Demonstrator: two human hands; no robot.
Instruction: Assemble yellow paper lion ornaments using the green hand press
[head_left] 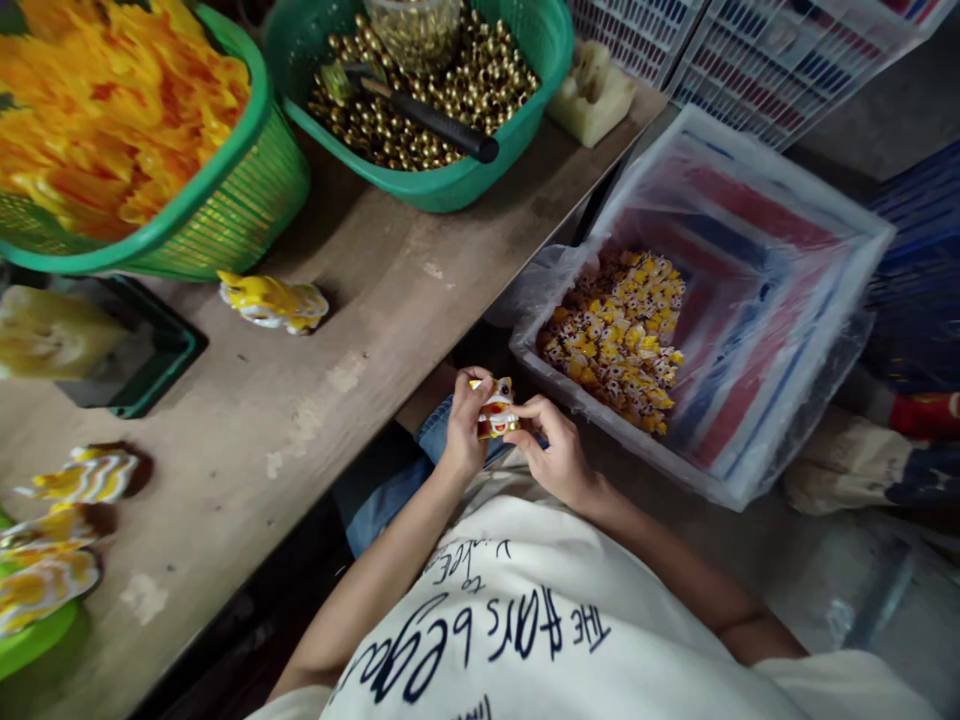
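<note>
Head view shows us a worn brown table (pixel 375 330) with pale scuffed patches. On it we see a perforated green basket (pixel 266 195) of crinkled orange pieces (pixel 127 110) and a smooth basin (pixel 442 190) of shiny gold balls (pixel 487 75). Our left fingers (pixel 463 398) and right fingers (pixel 537 408) grip a small glossy figurine (pixel 496 410) beside the table edge, near a film-lined crate (pixel 637 442).

One left hand (pixel 466 428); one right hand (pixel 561 452); one held toy (pixel 495 408); one lone toy (pixel 274 303) on the counter (pixel 375 290); three grouped toys (pixel 82 477); one basket (pixel 232 215); one basin (pixel 442 192); one cup (pixel 416 38); one tool (pixel 435 122); one open crate (pixel 735 300); uncountable pieces (pixel 622 345) and beads (pixel 487 80).
</note>
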